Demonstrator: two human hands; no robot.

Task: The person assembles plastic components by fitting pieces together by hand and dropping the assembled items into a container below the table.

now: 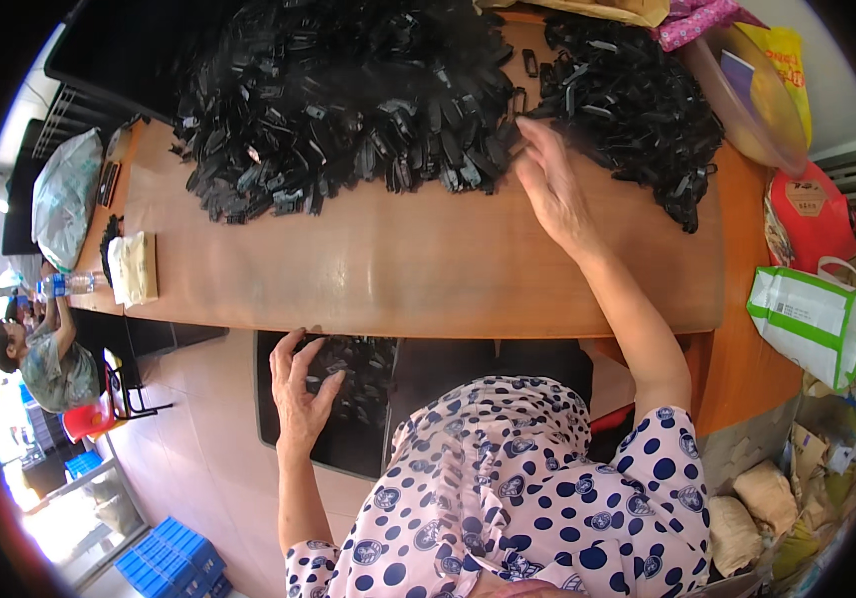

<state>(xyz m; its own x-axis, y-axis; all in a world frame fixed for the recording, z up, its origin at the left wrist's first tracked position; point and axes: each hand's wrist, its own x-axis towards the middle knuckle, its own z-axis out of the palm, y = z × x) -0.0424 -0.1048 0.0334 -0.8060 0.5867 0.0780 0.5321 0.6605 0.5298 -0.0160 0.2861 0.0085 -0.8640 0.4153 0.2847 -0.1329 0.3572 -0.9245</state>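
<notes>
Two heaps of small black plastic parts lie on the wooden table: a large heap [348, 110] at the far middle and a smaller heap [627, 110] to its right. My right hand [555, 194] reaches to the gap between them, fingers stretched out, its tips beside a loose black frame-shaped part [517, 103]. I cannot see anything held in it. At the table's near edge, my left hand [300, 399] hangs over a black tray [266, 409] with more black parts [366, 384]. Its fingers are curved and apart, with no part visible between them.
The table [368, 259] spans the view. A beige bowl [747, 95], red bag [815, 217] and white-green bag [809, 317] stand at the right. At the left are a tissue pack [133, 269], a water bottle [69, 285] and another person [59, 364]. Blue crates [171, 558] sit lower left.
</notes>
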